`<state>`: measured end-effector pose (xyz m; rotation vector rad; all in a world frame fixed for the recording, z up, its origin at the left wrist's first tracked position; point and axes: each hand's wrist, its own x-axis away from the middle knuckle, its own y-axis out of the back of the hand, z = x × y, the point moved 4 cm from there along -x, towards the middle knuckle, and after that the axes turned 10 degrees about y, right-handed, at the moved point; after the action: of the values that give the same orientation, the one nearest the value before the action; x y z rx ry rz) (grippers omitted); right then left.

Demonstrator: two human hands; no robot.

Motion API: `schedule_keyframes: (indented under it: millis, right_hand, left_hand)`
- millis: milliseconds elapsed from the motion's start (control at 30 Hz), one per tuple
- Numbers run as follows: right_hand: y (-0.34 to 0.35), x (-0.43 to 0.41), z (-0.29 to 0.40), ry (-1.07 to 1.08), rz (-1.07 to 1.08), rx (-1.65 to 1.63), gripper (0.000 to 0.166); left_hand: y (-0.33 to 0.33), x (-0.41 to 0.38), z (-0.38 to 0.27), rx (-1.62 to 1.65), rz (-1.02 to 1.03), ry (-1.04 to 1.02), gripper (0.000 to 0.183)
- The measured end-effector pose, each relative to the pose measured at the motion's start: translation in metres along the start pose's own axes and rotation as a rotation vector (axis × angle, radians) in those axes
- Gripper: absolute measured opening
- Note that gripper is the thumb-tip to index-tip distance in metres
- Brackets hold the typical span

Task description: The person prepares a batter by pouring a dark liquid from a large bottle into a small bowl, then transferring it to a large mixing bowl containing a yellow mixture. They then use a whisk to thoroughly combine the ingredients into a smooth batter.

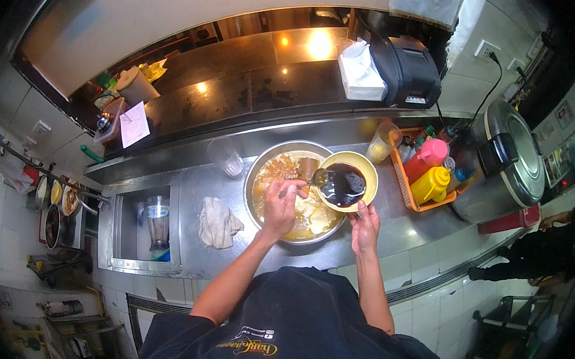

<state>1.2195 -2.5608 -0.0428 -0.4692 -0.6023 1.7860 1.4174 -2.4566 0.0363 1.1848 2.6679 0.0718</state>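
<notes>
A wide metal bowl (249, 204) stands on the steel counter, holding yellowish liquid, pale lumps and brown shredded food. Inside it, near the far right, sits a ribbed brown cylinder (308, 168), perhaps a tin can. My right hand (365, 230) grips a pale yellow bowl (373, 179) of dark liquid from below, raised over the wide bowl's right rim. Above the food, my left hand (281, 207) pinches what looks like a small spoon (320, 178). The spoon's head is at the yellow bowl's left edge; fingers partly hide its handle.
A cloth (218, 223) and clear plastic cup (226, 158) lie left, beside a sink (129, 227) containing a blender jar (157, 222). Rightward are another cup (384, 143), an orange basket (400, 181) of sauce bottles and a large cooker (504, 162). A person (532, 252) stands far right.
</notes>
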Motion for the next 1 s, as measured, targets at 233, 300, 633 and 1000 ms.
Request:
schedule_keyframes:
  millis: [233, 300, 633, 1000]
  right_hand:
    - [-0.004, 0.002, 0.001, -0.013, -0.012, -0.011, 0.036]
    - [-0.003, 0.001, 0.002, -0.004, -0.019, -0.013, 0.036]
    - [0.004, 0.0, 0.006, 0.01, -0.035, 0.007, 0.035]
    - [0.002, -0.004, 0.005, 0.005, -0.041, 0.009, 0.033]
  left_hand:
    - [-0.01, -0.004, 0.037, 0.181, 0.082, 0.327, 0.039]
    - [0.0, -0.008, 0.049, 0.232, 0.074, 0.447, 0.041]
    - [0.032, -0.004, -0.003, -0.193, -0.1, -0.135, 0.028]
    - [-0.02, -0.004, 0.041, 0.214, 0.102, 0.339, 0.042]
